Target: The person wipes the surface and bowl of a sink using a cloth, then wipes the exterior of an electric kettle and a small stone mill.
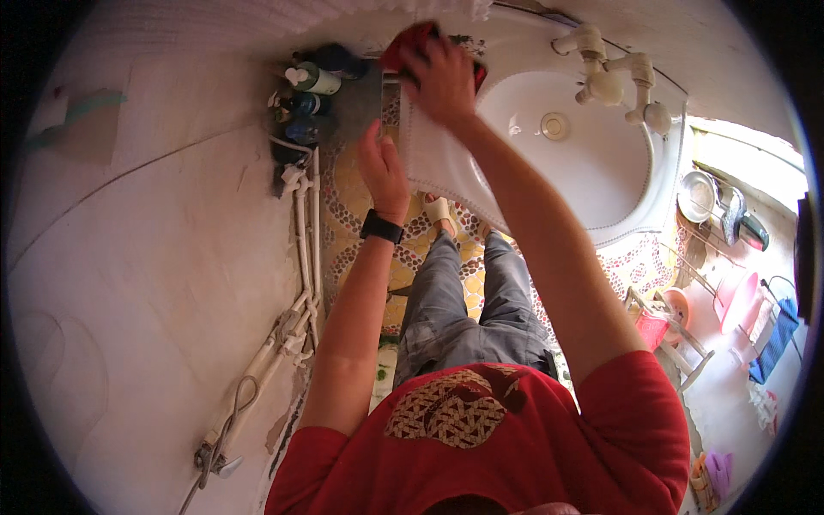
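My right hand (439, 80) is pressed on a red and dark cloth (412, 48) at the back left of a white ceramic washbasin (444, 151); motion blurs it, and the fingers partly hide the cloth. Left of the basin's edge, my left hand (383, 168), with a black watch band (381, 227) at its wrist, is held up with fingers raised and nothing in it. A glass or mirror-like panel edge (381, 103) seems to stand by its fingertips; what it is exactly I cannot tell.
Several bottles (317, 78) stand in the left corner above white pipes (309, 232). Two taps (602, 84) project over the bowl. At the right are a wire rack (698, 277), a pink basin (737, 299) and a blue cloth (774, 341).
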Demonstrator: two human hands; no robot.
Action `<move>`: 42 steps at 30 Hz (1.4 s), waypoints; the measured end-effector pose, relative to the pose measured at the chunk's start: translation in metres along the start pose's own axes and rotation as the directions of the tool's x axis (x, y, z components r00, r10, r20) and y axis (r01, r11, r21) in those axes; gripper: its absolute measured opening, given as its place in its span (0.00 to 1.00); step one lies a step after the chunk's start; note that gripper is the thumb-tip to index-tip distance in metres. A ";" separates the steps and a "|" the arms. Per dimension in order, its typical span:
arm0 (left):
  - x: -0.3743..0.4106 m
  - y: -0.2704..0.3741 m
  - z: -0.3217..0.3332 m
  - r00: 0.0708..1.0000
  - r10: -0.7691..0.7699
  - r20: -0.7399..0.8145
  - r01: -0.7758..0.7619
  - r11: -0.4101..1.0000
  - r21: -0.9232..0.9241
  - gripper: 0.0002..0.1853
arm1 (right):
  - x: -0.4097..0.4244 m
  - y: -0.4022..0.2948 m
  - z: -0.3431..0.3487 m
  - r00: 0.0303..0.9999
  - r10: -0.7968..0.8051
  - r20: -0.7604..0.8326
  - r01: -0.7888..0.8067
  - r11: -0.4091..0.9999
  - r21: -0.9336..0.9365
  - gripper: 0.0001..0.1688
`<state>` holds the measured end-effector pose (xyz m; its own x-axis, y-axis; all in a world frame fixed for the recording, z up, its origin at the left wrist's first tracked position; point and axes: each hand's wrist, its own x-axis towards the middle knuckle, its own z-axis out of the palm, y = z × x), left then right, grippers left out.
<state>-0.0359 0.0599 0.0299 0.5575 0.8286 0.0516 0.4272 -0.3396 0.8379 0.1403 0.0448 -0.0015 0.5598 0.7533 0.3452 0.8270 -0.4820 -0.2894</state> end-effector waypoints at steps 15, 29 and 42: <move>0.004 0.018 0.071 0.746 0.424 0.514 -0.654 0.612 0.445 0.34 | -0.287 0.172 -0.200 0.955 0.294 0.032 -0.279 0.931 -0.234 0.18; 0.007 0.011 0.074 0.716 0.419 0.558 -0.693 0.527 0.493 0.35 | -0.224 0.002 -0.125 0.931 0.349 0.109 -0.361 0.926 0.114 0.26; -0.057 0.027 0.101 0.677 0.327 0.659 -0.652 0.683 0.330 0.29 | -0.246 0.234 -0.185 0.871 0.463 -0.165 -0.489 0.783 -0.384 0.20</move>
<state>0.0160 -0.0413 -0.0051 0.9865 0.1561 -0.0490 0.1633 -0.9190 0.3589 0.2057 -0.3358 0.0116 0.8788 0.3589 0.3144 0.3936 -0.9178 -0.0525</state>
